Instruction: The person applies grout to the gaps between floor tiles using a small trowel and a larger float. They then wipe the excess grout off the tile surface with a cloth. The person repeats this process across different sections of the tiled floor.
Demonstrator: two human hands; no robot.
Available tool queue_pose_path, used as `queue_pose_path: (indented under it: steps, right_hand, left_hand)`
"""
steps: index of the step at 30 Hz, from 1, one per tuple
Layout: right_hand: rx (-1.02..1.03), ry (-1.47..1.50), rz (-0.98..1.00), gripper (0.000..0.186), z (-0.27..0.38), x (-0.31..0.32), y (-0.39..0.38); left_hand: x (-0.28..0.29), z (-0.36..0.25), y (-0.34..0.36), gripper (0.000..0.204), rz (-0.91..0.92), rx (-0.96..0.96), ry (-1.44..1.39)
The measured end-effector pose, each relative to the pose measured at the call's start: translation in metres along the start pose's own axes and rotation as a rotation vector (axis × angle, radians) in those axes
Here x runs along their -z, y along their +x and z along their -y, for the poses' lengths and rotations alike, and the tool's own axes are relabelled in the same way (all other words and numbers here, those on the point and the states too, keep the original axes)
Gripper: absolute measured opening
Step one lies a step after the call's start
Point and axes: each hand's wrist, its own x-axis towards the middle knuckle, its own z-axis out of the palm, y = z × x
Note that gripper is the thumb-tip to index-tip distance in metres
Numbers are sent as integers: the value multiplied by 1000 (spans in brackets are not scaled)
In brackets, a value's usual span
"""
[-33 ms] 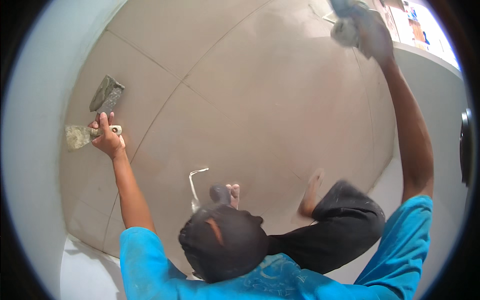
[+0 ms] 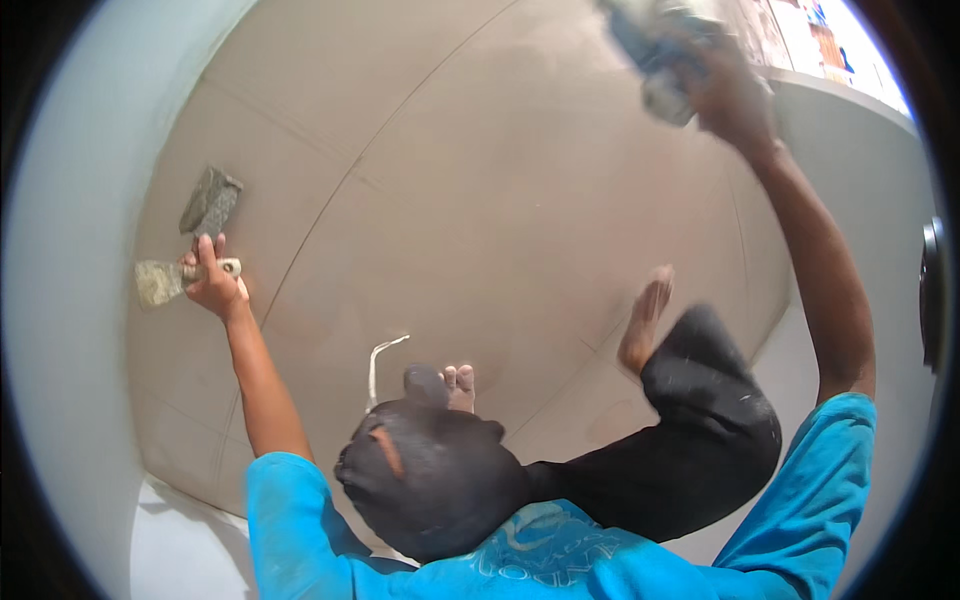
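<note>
My left hand is closed around two tools at the left side of the tiled floor. One is a putty knife with a stained, broad blade and a pale handle with a hole in its end. The other is a grey mortar-coated tool with a flat, slab-like head, reaching away from me beyond the fingers. At the far right, my right hand grips a blue and whitish bundle, blurred by motion; whether it is cloth cannot be made out.
A pale wall runs along the left, and a low grey wall along the right. A thin white cord lies near my left foot. My bare right foot is on the floor. Bright clutter shows beyond the far right corner.
My right hand has swung slightly left and nearer with the bundle. My right foot and knee have shifted away from me. My left hand keeps its hold on both tools.
</note>
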Motion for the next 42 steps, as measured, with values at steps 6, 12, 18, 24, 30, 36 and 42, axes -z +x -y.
queue_pose_path:
  steps: [6, 12, 18, 24, 30, 36, 42]
  right_hand:
    - [377, 240, -58, 46, 123, -70, -34]
    - [864, 531, 183, 58, 222, -183, 12]
    - [439, 568, 116, 58, 120, -290, 180]
    - [-295, 153, 72, 35, -220, -320, 345]
    - [-528, 219, -256, 32, -338, -313, 405]
    - [-92, 706, -458, 30, -158, -290, 481]
    - [431, 961, -311, 40, 113, -300, 443]
  left_hand:
    - [-16, -16, -11, 27, -163, 121, 55]
    - [-21, -29, -16, 25, -194, 203, 204]
    - [-14, -36, -19, 22, -385, 279, 373]
    - [-71, -54, -45, 21, -602, 362, 441]
    - [-136, -62, -45, 19, -613, 385, 470]
    - [-177, -72, -52, 18, -822, 251, 361]
    - [-192, -59, -30, 17, -763, 240, 244]
